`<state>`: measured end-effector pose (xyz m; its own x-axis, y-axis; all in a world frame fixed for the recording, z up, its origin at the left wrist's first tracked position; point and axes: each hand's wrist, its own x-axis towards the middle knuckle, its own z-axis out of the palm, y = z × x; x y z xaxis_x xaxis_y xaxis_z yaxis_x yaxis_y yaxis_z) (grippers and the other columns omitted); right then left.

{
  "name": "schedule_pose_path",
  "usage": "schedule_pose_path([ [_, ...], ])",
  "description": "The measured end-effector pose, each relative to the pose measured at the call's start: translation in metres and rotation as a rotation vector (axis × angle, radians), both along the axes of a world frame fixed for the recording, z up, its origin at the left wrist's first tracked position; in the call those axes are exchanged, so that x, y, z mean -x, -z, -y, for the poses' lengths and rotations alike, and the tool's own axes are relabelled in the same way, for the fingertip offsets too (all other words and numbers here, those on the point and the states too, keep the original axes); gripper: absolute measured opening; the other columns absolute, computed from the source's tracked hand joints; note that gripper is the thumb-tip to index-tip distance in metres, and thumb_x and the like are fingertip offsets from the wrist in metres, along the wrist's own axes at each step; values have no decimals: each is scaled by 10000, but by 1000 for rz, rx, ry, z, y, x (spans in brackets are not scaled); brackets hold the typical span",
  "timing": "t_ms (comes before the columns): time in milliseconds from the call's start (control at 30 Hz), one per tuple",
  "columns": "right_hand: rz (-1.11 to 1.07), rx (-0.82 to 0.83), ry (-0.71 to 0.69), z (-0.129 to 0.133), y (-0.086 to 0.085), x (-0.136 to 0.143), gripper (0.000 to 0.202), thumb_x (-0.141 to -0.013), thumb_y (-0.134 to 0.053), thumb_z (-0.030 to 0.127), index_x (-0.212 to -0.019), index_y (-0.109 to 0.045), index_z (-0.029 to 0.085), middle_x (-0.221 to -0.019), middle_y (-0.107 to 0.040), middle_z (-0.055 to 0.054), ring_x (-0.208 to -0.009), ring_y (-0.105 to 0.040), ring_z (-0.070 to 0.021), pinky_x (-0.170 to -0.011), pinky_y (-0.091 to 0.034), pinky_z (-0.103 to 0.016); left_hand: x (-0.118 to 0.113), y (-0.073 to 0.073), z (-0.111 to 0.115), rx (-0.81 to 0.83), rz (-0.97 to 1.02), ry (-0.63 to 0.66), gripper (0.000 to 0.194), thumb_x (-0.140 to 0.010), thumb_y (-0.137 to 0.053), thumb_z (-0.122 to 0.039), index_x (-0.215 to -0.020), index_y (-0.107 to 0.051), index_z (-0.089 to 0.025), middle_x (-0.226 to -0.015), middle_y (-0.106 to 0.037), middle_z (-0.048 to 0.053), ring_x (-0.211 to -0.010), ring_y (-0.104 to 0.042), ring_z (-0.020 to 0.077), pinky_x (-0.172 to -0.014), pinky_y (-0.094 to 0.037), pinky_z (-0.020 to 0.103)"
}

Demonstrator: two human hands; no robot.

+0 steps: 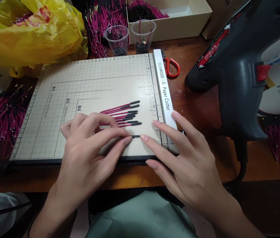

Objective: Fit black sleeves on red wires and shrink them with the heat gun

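Observation:
Thumb and forefinger of my left hand [87, 148] pinch a short wire whose black sleeved end [136, 136] sticks out to the right. My right hand [186, 152] has its fingers spread, and its forefinger tip touches or nearly touches that black end. Its other fingertips rest near the ruler edge of the paper cutter [125, 76]. Just beyond my left fingers, several pink wires with black sleeves [132, 114] lie side by side on the cutter board. Most of the pinched wire is hidden under my left hand.
Two plastic cups [143, 34] with small black pieces stand behind the board. Red-handled scissors [172, 67] lie beside it. A dark heat gun [239, 59] stands at right. A yellow bag [30, 33], a wire bundle [8, 115] and a cardboard box [179, 28] surround the board.

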<state>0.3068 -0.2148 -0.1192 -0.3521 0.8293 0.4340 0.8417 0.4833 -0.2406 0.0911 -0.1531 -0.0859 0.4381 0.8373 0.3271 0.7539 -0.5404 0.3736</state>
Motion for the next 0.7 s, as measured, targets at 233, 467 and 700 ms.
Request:
schedule_pose_path([
  [233,-6,5,19,0,-1,2,400,-990,-635,268,-1385,-618,212,-1480,-568,-122,-1473,-437,-419,-1119,-473,-550,0,2,0,2,10,-16,163,-1007,-620,-330,-923,-760,-337,-945,-680,20,-868,-585,262,-806,-358,506],
  [467,-62,-39,55,-1,2,5,353,-1001,-621,316,-1333,-649,200,-1429,-634,-108,-1445,-485,-400,-1108,-496,-551,1,4,0,17,23,-44,182,-995,-611,-393,-912,-771,-368,-953,-689,22,-882,-592,289,-815,-354,529],
  [700,-115,1,84,-2,-4,8,355,-1014,-602,329,-1319,-671,163,-1394,-674,-109,-1422,-519,-383,-1111,-512,-556,1,-2,0,56,33,-70,166,-988,-609,-439,-941,-761,-390,-986,-689,10,-918,-610,291,-834,-390,532],
])
